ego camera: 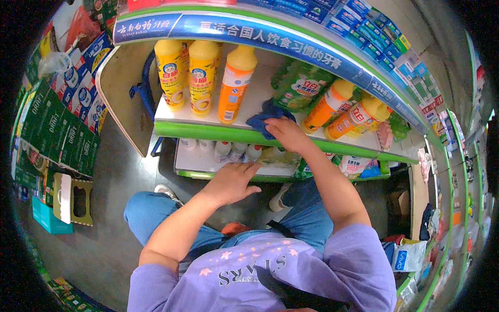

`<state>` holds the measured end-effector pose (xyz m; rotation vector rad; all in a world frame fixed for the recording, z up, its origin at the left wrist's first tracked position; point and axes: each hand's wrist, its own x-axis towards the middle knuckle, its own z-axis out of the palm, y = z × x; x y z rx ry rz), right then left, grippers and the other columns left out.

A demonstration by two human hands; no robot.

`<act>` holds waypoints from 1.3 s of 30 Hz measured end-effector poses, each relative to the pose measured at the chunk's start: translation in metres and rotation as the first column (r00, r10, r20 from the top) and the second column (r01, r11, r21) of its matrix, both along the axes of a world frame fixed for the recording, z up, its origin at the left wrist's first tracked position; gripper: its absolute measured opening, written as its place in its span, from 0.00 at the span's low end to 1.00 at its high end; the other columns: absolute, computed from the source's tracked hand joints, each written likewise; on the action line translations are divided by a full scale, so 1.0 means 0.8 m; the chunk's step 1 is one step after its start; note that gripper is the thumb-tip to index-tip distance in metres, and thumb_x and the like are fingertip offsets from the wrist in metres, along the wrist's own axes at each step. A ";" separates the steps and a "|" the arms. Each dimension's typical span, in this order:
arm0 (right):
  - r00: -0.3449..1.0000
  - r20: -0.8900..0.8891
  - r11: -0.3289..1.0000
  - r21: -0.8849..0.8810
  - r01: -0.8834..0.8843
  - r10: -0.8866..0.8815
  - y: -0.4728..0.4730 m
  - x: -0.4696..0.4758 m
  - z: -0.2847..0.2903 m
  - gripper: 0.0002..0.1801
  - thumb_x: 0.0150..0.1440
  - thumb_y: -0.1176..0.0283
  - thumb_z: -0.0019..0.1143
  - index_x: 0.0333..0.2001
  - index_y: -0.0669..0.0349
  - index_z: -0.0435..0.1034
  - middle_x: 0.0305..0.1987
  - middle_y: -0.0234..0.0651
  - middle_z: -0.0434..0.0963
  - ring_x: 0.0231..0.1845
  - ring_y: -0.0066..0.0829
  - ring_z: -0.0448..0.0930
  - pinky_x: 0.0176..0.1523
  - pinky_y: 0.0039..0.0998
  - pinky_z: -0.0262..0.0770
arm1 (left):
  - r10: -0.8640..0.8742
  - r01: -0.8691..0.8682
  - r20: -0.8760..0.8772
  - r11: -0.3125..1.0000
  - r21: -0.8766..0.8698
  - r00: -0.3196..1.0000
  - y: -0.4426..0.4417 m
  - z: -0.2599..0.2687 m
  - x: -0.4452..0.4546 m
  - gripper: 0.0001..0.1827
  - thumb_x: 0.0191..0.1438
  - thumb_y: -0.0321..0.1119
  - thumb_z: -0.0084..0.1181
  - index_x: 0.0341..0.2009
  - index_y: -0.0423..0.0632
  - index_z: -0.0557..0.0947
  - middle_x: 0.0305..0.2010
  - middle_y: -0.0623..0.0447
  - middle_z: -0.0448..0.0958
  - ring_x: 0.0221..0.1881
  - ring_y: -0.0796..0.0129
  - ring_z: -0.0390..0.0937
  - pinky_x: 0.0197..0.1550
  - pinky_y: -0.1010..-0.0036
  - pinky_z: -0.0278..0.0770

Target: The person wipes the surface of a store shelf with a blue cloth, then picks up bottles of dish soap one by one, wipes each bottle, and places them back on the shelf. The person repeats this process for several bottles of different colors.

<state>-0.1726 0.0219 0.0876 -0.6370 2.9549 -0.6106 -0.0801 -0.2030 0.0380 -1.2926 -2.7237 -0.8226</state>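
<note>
My right hand (287,133) presses a dark blue cloth (269,117) against the white shelf board (249,103) at its green front edge. An orange bottle with a yellow cap (236,84) stands upright just left of the cloth, with yellow dish-soap bottles (200,78) further left. Green bottles (304,86) lean right behind the cloth, and tilted orange bottles (329,105) are to the right of my hand. My left hand (234,182) holds nothing; its fingers are spread in front of the lower shelf, near white bottles with red caps (254,152).
Toothpaste boxes (362,27) fill the shelf above, behind a blue label strip (253,35). A bent board (117,97) stands at the shelf's left end. Green cartons (58,124) are stacked at the left. A white bag (409,255) lies at the lower right.
</note>
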 end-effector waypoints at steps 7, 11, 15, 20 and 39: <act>0.923 -0.090 0.840 -0.455 0.296 -0.374 0.009 0.064 0.009 0.16 0.61 0.66 0.43 0.49 0.58 0.71 0.46 0.49 0.76 0.46 0.50 0.76 0.51 0.44 0.71 | 0.037 -0.037 0.015 0.999 0.005 0.999 -0.002 -0.006 0.000 0.34 0.52 0.52 0.56 0.59 0.48 0.68 0.55 0.40 0.72 0.54 0.46 0.70 0.58 0.58 0.68; 0.987 -0.082 0.985 -0.120 0.125 -0.135 0.005 0.108 -0.013 0.15 0.60 0.69 0.44 0.47 0.65 0.71 0.43 0.52 0.77 0.46 0.51 0.77 0.51 0.41 0.72 | 0.038 -0.038 0.027 0.999 -0.018 0.999 -0.004 -0.014 -0.003 0.34 0.52 0.52 0.56 0.59 0.47 0.68 0.57 0.42 0.71 0.56 0.47 0.69 0.60 0.58 0.66; 0.841 -0.110 0.791 -0.420 0.444 -0.530 -0.006 0.094 0.010 0.16 0.61 0.68 0.46 0.48 0.65 0.71 0.45 0.52 0.77 0.49 0.47 0.77 0.53 0.37 0.71 | 0.043 -0.042 0.025 0.999 -0.035 0.999 -0.006 -0.014 -0.005 0.34 0.52 0.51 0.57 0.59 0.46 0.68 0.57 0.42 0.71 0.57 0.48 0.69 0.61 0.59 0.65; 0.774 -0.412 0.850 -0.438 0.294 -0.480 -0.040 0.028 0.038 0.16 0.61 0.66 0.47 0.49 0.62 0.71 0.40 0.49 0.78 0.40 0.38 0.79 0.47 0.32 0.73 | 0.054 -0.052 -0.074 0.998 0.024 0.996 -0.008 -0.020 -0.005 0.33 0.50 0.49 0.58 0.56 0.42 0.71 0.53 0.42 0.74 0.52 0.49 0.73 0.54 0.61 0.70; 0.879 -0.355 0.920 0.110 0.377 -0.318 -0.113 -0.229 -0.045 0.27 0.55 0.59 0.51 0.57 0.59 0.63 0.62 0.47 0.66 0.63 0.46 0.65 0.64 0.41 0.62 | 0.060 -0.053 0.052 0.991 -0.126 0.997 -0.014 -0.029 -0.023 0.34 0.51 0.52 0.57 0.56 0.43 0.69 0.52 0.43 0.74 0.47 0.50 0.76 0.50 0.60 0.73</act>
